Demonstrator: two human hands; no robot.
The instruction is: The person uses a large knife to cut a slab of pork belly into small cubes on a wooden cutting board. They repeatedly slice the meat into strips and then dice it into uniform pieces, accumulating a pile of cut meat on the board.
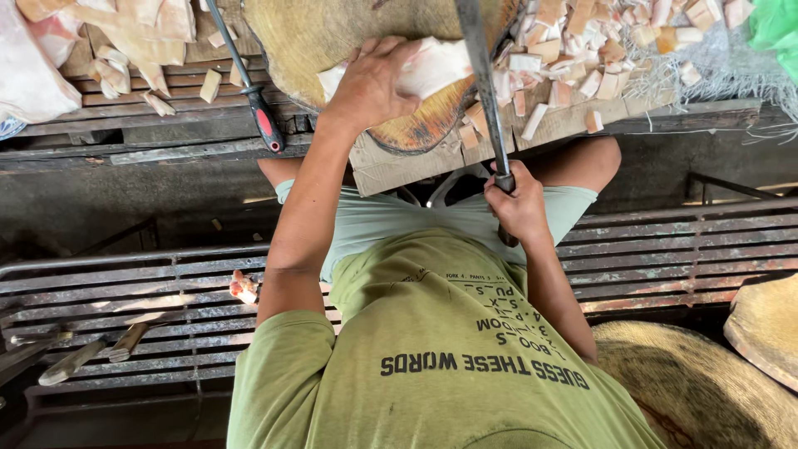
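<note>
A heap of pale cut pieces (582, 41) lies at one o'clock on wooden planks (573, 120). At the far one-o'clock corner sits something green (777, 25) over frayed white sacking (715, 66). A red-handled tool (249, 87) leans at eleven o'clock, with larger pale slabs (125, 29) beside it at ten. A metal grate (125, 308) spans eight to four o'clock; a small pink scrap (243, 287) rests on it. Two round wooden blocks (698, 391) lie at five o'clock.

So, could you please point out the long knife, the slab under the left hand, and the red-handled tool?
long knife (485, 91), head view, on the dark blade.
pale slab (440, 66), head view, on its exposed right end.
red-handled tool (266, 125), head view, on the red grip.
</note>
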